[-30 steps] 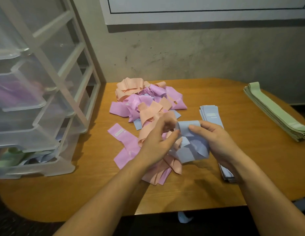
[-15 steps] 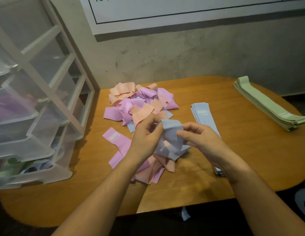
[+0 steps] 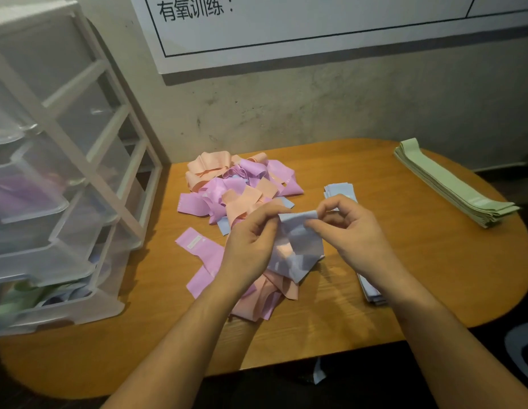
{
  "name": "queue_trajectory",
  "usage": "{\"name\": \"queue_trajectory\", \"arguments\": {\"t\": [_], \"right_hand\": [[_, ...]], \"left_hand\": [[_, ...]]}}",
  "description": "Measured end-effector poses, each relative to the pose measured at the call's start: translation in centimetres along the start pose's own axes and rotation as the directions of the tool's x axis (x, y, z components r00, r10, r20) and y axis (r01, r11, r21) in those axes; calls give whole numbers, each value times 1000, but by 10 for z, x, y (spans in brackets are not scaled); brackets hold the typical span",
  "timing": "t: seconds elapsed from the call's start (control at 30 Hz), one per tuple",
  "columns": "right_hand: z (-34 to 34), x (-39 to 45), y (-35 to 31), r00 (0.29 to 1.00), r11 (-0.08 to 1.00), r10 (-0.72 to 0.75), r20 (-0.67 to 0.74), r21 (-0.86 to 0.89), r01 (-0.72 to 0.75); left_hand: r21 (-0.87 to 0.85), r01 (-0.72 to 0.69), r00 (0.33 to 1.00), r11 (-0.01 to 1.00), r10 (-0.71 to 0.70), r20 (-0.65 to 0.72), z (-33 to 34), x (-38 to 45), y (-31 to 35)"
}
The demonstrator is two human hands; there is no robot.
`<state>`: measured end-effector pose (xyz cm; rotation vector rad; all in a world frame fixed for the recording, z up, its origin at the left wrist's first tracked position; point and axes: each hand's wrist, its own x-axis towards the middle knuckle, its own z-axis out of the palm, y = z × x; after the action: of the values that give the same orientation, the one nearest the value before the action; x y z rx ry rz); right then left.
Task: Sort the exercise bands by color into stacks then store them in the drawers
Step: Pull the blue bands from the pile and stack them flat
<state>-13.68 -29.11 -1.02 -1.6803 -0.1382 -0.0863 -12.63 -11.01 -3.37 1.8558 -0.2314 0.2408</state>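
A light blue exercise band [image 3: 298,246] hangs crumpled between my hands above the table. My left hand [image 3: 251,246] pinches its upper left edge and my right hand [image 3: 354,234] pinches its upper right corner. Behind and under them lies a mixed pile of purple and peach bands [image 3: 236,190]. A stack of blue bands [image 3: 339,190] lies under my right wrist, mostly hidden. A stack of green bands [image 3: 451,184] lies at the far right of the table. The clear plastic drawer unit [image 3: 50,202] stands at the left.
The wooden table [image 3: 404,261] has a rounded right end and a front edge near my forearms. A grey wall with a white board [image 3: 316,25] rises behind. A scrap of blue [image 3: 319,373] lies on the dark floor below the table.
My hands have lifted the blue band a little and spread its top edge between them. The view has tilted upward, showing more of the wall board.
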Motion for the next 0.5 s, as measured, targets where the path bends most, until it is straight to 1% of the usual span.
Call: {"name": "queue_trajectory", "arguments": {"t": [0.13,0.17,0.27,0.4,0.5], "right_hand": [[1,1,-7,992,992,-104,-78,-85,97],[1,1,-10,989,992,-115,-95,-69,109],[3,2,-19,991,993,-91,-95,69,98],[3,2,-29,992,980,-117,-48,155,123],[2,1,-33,995,979,-103,-14,173,104]], "left_hand": [[-54,-23,998,998,26,54,3,-2,6],[-76,-30,997,997,35,63,4,-3,7],[-146,-29,998,989,38,59,8,-4,13],[-245,-2,999,970,11,36,12,-5,18],[-276,-26,998,961,39,44,12,-5,22]]}}
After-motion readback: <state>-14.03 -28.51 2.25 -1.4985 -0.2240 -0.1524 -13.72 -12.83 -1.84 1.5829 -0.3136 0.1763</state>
